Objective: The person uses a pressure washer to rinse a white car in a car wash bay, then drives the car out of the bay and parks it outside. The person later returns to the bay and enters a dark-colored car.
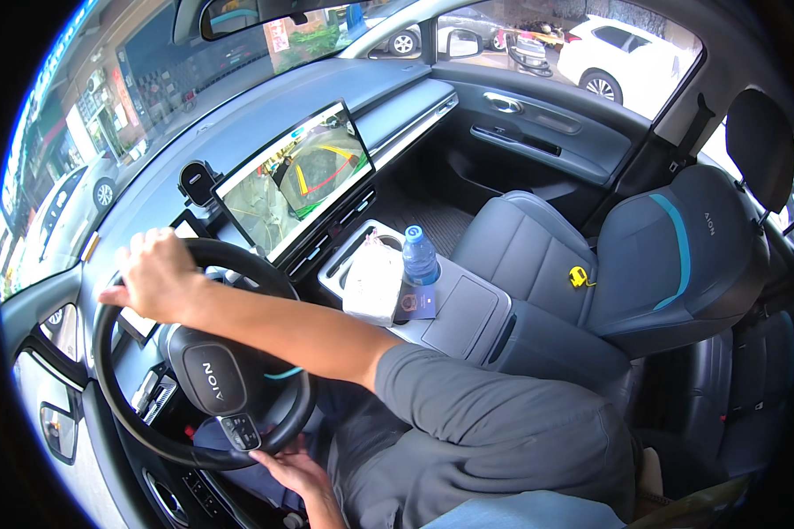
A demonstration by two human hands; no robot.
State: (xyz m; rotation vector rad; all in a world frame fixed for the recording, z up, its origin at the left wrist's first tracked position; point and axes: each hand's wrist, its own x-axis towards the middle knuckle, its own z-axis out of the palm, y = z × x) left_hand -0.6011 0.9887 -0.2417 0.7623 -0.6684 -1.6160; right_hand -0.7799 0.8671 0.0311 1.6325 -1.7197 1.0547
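My right hand (159, 274) is wrapped over the upper-left rim of a black steering wheel (109, 370), the bare forearm stretched across the wheel. Lower down, my left hand (296, 466) is turned palm up at the bottom rim. Its thumb lies in front of the rim beside a spoke's button pad (240, 432), and its fingers are partly hidden behind the rim. The wheel's hub (208, 378) bears the maker's name AION. Beyond the wheel, a wide centre touchscreen (298, 178) displays a camera picture with yellow and red guide lines.
On the centre console (466, 317) are a white plastic packet (372, 281), a blue-capped water bottle (421, 256) and a dark card (418, 303). A yellow tape measure (577, 277) lies on the passenger seat (516, 248). Outside, a white car (625, 59) stands beyond the passenger window.
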